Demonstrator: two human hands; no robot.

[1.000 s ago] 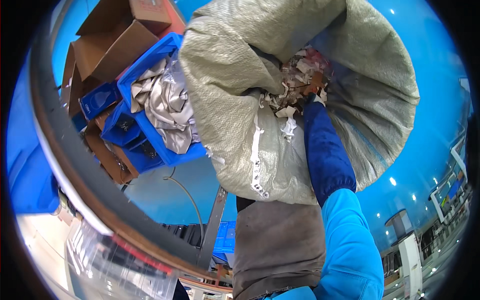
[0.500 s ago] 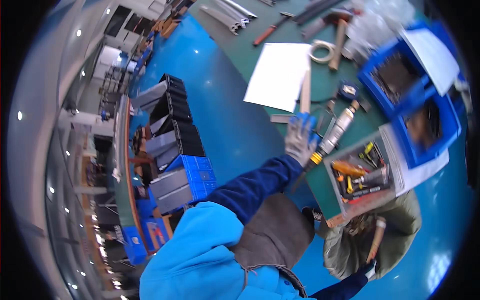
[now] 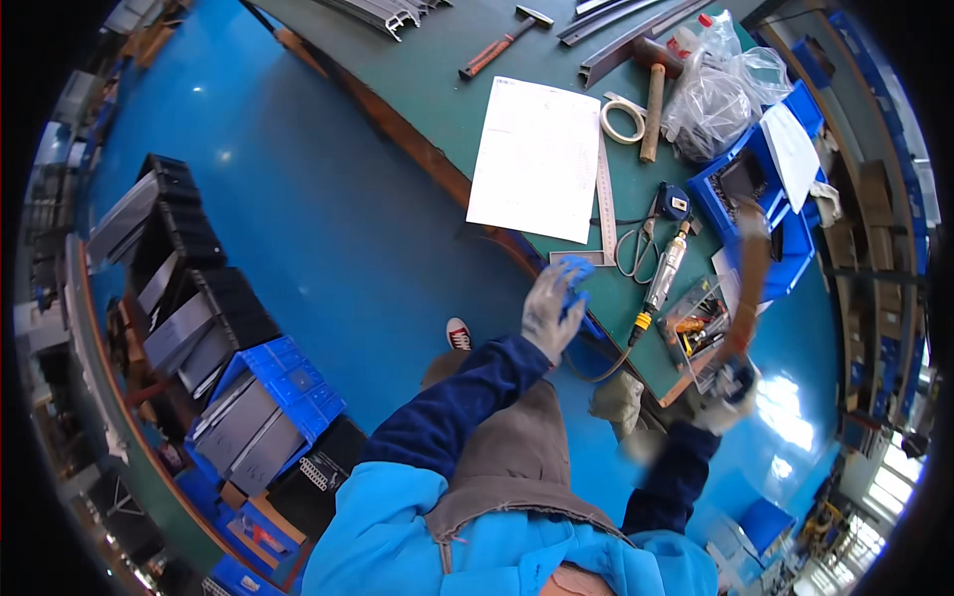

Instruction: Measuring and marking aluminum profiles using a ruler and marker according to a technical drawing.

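Note:
My left hand (image 3: 552, 310), in a pale glove with blue fingertips, is held open at the bench edge beside a steel square (image 3: 606, 214), with nothing visible in it. My right hand (image 3: 730, 389), gloved too, is closed around a wooden handle (image 3: 749, 288) that rises past the clear tool box (image 3: 686, 343). Motion blurs the handle, and I cannot make out what tool it belongs to. On the green bench (image 3: 437, 109) by my left hand lie scissors (image 3: 639, 250), a tape measure (image 3: 675, 202), a cylindrical air tool (image 3: 668, 273) and a white paper sheet (image 3: 532, 159).
Blue bins (image 3: 790, 263) stand at the bench's right, next to clear plastic bags (image 3: 711, 104). Farther back are a hammer (image 3: 651, 114), a tape roll (image 3: 622, 121) and a smaller hammer (image 3: 505, 43). Crates (image 3: 288, 377) with grey panels stand on the floor at left.
My right hand has lifted the wooden handle up from the greenish bag to beside the tool box. My left hand has drawn back from the air tool toward the bench edge. The view has turned.

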